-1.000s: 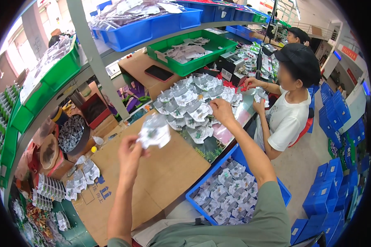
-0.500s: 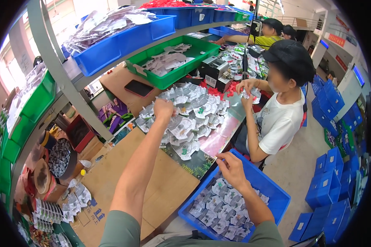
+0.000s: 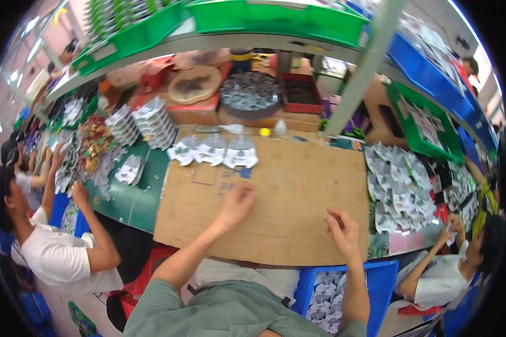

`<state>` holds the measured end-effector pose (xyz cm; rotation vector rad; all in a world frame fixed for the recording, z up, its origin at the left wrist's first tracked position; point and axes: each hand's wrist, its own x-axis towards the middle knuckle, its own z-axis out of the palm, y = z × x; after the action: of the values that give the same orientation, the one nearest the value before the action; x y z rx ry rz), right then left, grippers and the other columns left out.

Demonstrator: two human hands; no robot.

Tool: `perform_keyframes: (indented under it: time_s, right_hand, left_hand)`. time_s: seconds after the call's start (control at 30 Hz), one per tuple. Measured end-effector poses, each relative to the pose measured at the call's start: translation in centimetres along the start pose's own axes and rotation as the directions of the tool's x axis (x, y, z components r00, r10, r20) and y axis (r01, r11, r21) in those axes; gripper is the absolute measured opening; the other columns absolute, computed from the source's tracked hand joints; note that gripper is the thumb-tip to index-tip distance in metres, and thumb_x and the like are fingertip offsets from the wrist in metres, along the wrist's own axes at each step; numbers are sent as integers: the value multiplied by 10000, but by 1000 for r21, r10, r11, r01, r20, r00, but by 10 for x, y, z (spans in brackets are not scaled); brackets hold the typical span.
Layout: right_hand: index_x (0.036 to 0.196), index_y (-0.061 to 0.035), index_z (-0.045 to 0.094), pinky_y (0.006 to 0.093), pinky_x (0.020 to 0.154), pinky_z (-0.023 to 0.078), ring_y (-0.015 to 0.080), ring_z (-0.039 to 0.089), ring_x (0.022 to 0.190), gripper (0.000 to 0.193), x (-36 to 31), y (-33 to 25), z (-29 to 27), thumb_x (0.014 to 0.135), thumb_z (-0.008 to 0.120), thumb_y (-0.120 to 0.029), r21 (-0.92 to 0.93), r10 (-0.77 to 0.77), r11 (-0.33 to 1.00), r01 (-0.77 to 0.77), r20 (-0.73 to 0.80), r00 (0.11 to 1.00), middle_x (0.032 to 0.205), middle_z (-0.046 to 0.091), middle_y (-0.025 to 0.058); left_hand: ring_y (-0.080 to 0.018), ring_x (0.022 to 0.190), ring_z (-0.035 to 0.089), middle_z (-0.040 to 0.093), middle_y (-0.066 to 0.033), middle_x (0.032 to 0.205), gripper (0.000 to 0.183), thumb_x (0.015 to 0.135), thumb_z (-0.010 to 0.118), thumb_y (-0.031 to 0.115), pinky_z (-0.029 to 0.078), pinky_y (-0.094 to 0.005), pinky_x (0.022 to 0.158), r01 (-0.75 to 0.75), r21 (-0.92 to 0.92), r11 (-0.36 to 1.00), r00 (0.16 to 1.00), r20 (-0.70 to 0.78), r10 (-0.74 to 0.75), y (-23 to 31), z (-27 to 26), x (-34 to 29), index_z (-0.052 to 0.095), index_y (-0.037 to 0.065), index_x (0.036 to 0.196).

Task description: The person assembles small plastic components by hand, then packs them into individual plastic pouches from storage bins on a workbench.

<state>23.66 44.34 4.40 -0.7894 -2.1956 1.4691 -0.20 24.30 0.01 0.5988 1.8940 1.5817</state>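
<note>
My left hand hovers over the brown cardboard sheet, its fingers loosely bent, slightly blurred and with nothing visible in them. Just beyond it, a short row of small white-and-grey packets lies along the cardboard's far left edge. Above the right part of the sheet is my right hand, empty, with thumb and forefinger apart. Below my right forearm, a blue bin holds many similar packets. A spread pile of these packets lies to the right of the cardboard.
Behind the sheet stand a round dark tub of small grey parts, a red box and a small white bottle. Stacked packets are at left. A shelf post rises at right. Co-workers sit on both sides.
My view has swung left, from the packet pile to the cardboard. My left hand has left the pile and is now over the sheet; my right hand has moved from above the bin to the sheet.
</note>
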Motion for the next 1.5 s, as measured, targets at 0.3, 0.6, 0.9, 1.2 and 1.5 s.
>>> perform_keyframes:
  time_s: [0.3, 0.6, 0.9, 1.2, 1.5]
  right_hand:
    - [1281, 28, 501, 395, 731, 516, 290, 664, 816, 437, 151, -13, 207, 917, 572, -204, -164, -40, 985, 55, 97, 994, 935, 669, 207]
    - [1039, 10, 654, 398, 788, 517, 321, 662, 867, 234, 131, -7, 156, 865, 536, -93, -184, -94, 977, 103, 55, 994, 936, 677, 211]
    - [1030, -64, 689, 381, 720, 532, 273, 686, 795, 244, 21, 50, -201, 832, 567, -138, -358, -75, 920, -160, -560, 825, 817, 689, 146]
    - [980, -142, 751, 426, 853, 525, 343, 675, 945, 256, 145, 140, -385, 812, 590, -249, -386, 44, 739, -552, -790, 612, 958, 702, 196]
    - [1010, -97, 724, 481, 885, 509, 399, 641, 1028, 266, 182, 154, -382, 819, 595, -230, -459, 76, 641, -615, -759, 647, 1051, 679, 226]
  left_hand:
    - [-130, 472, 550, 604, -73, 690, 453, 957, 547, 265, 422, -269, 400, 118, 132, 984, 771, -637, -6, -41, -205, 30, 411, -15, 1286]
    - [-106, 386, 440, 475, -16, 529, 235, 957, 477, 187, 321, -259, 329, 63, 62, 996, 874, -485, -25, -123, -300, 63, 503, 75, 752]
    - [-99, 405, 480, 564, -61, 601, 148, 928, 465, 147, 336, -232, 322, 130, 168, 977, 868, -495, -31, -44, -229, -21, 525, 31, 859]
    - [-92, 446, 511, 597, -63, 652, 214, 966, 510, 178, 372, -215, 359, 29, 2, 1000, 996, -82, -29, 69, -34, 11, 564, 3, 1075]
    - [-118, 512, 579, 644, -93, 732, 217, 963, 480, 125, 427, -220, 399, 86, -13, 996, 894, 443, -71, 122, 152, 45, 536, -37, 1095]
